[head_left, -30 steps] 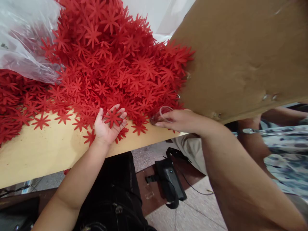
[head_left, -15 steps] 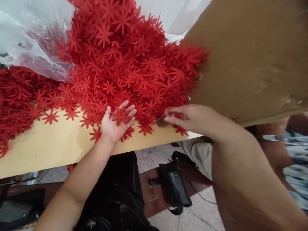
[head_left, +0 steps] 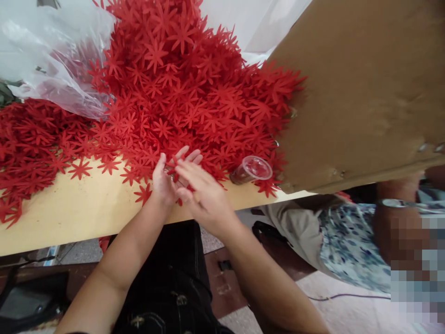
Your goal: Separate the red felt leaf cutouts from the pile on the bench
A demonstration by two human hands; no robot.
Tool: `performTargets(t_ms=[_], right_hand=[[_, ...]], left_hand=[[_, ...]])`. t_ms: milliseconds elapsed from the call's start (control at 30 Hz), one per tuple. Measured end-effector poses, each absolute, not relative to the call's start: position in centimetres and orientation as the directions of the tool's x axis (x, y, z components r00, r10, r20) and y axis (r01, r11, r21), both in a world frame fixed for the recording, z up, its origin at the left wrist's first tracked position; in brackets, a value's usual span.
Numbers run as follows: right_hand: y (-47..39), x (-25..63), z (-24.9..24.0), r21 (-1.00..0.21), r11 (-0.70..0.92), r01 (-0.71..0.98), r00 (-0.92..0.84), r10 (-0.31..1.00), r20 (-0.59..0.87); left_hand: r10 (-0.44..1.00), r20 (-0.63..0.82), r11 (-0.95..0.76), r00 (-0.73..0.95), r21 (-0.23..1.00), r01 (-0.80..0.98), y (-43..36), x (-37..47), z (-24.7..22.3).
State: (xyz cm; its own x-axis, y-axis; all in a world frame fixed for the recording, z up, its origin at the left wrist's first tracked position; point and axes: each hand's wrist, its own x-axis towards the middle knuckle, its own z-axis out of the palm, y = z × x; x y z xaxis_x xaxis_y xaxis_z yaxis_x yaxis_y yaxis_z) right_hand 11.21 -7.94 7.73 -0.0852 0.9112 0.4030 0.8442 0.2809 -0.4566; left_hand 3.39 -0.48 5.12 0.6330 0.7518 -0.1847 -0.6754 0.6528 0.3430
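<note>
The flowers [head_left: 194, 99] are red, tabletop [head_left: 97, 204] pale yellow, board [head_left: 368, 93] brown, cloth [head_left: 351, 243] blue-blotched white.

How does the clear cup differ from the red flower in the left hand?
The clear cup is see-through with a round rim; the red flower is solid-coloured with narrow petals. No hand touches the clear cup, while the red flower lies in the left hand, partly hidden by the right hand. Both are near the front of the red pile.
</note>
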Motion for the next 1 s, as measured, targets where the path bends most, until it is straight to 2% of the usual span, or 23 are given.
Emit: performTargets(t_ms=[100, 200, 267, 367, 467, 567, 700, 767, 867, 1000], right_hand=[[-5.7, 12.8, 8.5, -0.532, 0.167, 0.83, 0.162, 0.84, 0.518], [-3.0, 12.3, 7.5, -0.581, 0.04, 0.813, 0.259, 0.869, 0.421], [-2.2, 11.2, 6.7, -0.604, 0.03, 0.797, 0.253, 0.891, 0.378], [-2.6, 9.6, 6.6, -0.66, 0.1, 0.745, 0.237, 0.884, 0.402], [-3.9, 9.0, 7.7, -0.7, 0.182, 0.69, 0.225, 0.866, 0.447], [-5.1, 8.8, 8.7, -0.735, 0.27, 0.622, 0.223, 0.838, 0.497], [-6.2, 8.1, 8.4, -0.773, 0.344, 0.534, 0.217, 0.828, 0.518], [-6.1, 7.6, 7.7, -0.801, 0.349, 0.487, 0.236, 0.83, 0.505], [-5.3, 7.2, 6.7, -0.834, 0.293, 0.467, 0.309, 0.83, 0.465], [-3.4, 7.5, 6.3, -0.818, 0.225, 0.529, 0.357, 0.816, 0.455]], left_hand=[[0.717, -0.311, 0.696, 0.623, 0.349, -0.628, -1.3, 3.8, 5.8], [0.717, -0.44, 0.686, 0.54, 0.312, -0.657, -2.4, 4.5, 6.4], [0.783, -0.401, 0.601, 0.475, 0.294, -0.743, -2.9, 4.9, 6.6], [0.879, -0.28, 0.457, 0.386, 0.268, -0.848, -3.1, 5.2, 7.0], [0.889, -0.239, 0.444, 0.39, 0.245, -0.862, -3.1, 5.1, 8.1], [0.88, -0.257, 0.463, 0.399, 0.278, -0.842, -3.1, 5.0, 9.5], [0.887, -0.352, 0.414, 0.299, 0.319, -0.852, -2.7, 5.0, 10.0], [0.891, -0.356, 0.4, 0.28, 0.329, -0.855, -2.3, 4.9, 9.6], [0.882, -0.312, 0.453, 0.354, 0.351, -0.82, -1.9, 4.5, 9.2], [0.899, -0.192, 0.437, 0.394, 0.476, -0.763, -2.2, 3.6, 9.1]])
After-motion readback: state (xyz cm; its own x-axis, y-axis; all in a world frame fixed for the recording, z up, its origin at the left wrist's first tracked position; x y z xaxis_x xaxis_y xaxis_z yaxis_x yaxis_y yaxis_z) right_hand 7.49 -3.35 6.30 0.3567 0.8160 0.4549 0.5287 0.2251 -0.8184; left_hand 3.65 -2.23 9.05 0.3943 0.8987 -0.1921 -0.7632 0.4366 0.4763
